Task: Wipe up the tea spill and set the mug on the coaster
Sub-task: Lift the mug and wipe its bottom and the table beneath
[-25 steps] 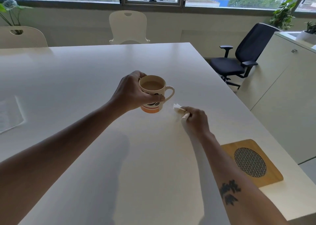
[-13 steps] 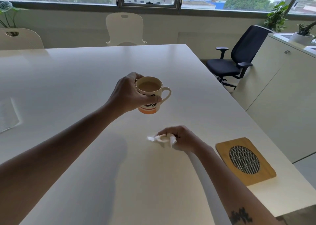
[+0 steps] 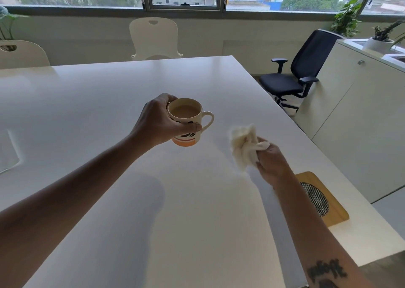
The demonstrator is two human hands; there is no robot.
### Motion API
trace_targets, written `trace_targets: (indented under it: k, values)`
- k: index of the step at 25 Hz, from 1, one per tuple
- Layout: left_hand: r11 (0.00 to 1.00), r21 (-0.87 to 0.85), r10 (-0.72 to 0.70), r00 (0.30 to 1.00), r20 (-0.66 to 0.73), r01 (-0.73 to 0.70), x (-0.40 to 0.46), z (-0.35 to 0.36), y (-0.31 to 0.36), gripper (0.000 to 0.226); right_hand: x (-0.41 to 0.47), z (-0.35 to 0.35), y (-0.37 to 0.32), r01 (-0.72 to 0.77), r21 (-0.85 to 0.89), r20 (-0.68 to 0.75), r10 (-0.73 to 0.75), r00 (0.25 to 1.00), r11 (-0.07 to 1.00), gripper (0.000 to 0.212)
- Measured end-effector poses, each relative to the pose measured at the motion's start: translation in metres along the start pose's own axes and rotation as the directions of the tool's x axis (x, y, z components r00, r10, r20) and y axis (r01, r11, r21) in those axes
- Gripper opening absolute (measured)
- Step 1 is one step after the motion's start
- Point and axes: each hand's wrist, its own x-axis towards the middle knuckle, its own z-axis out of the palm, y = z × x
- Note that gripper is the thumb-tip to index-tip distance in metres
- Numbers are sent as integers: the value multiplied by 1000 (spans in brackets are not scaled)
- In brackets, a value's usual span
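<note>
A cream mug (image 3: pixel 188 121) with dark marks and an orange base holds milky tea. My left hand (image 3: pixel 157 121) grips it around the body and keeps it lifted above the white table (image 3: pixel 131 200), handle pointing right. My right hand (image 3: pixel 271 160) clutches a crumpled white tissue (image 3: pixel 243 145), raised off the table to the right of the mug. The wooden coaster (image 3: pixel 333 213) with a round mesh centre lies at the table's right edge, partly hidden behind my right forearm. I see no tea spill on the table surface.
A folded paper (image 3: pixel 8 154) lies at the table's left edge. Two white chairs (image 3: pixel 154 38) stand along the far side. A black office chair (image 3: pixel 300 73) and a white cabinet (image 3: pixel 361 117) with potted plants are to the right.
My right hand has lifted off the table and moved right, and the tissue now hangs loose and unfolded. The mug stays held in the air in about the same spot.
</note>
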Motion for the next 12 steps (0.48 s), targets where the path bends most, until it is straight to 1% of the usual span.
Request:
trace_targets:
  k: [1,2,3,4,5,6,8,10,11,12]
  values:
    - [1000,4,-3,1000,-1,3,-1,-1,0,88,13,0,-1,50,-31,-151,-54,987,998,29]
    - [1000,4,-7,1000,-2,7,-1,-3,0,90,25,3,0,93,-126,-285,-125,950,988,26]
    - [1000,4,-8,1000,-5,8,-2,-4,1,92,35,8,3,125,-254,-366,-215,906,959,23]
    - [1000,5,-8,1000,-8,8,-3,-5,1,93,44,16,9,146,-384,-380,-300,875,912,21]
    - [1000,6,-8,1000,-11,9,-3,-7,0,93,50,24,14,158,-497,-346,-361,866,853,21]
    - [1000,9,-8,1000,-14,8,-3,-7,-1,91,55,33,20,158,-581,-295,-388,873,798,23]
    - [1000,24,-8,1000,-26,9,-4,-9,-3,86,62,53,28,147,-657,-206,-364,908,740,31]
    - [1000,30,-9,999,-31,10,-4,-11,-4,85,63,74,33,142,-697,-126,-315,941,703,32]
    - [999,30,-11,999,-32,12,-4,-12,-4,85,62,82,37,154,-741,-76,-309,948,653,32]
    - [999,30,-11,999,-34,12,-4,-13,-5,86,59,89,41,178,-793,-16,-313,950,582,32]
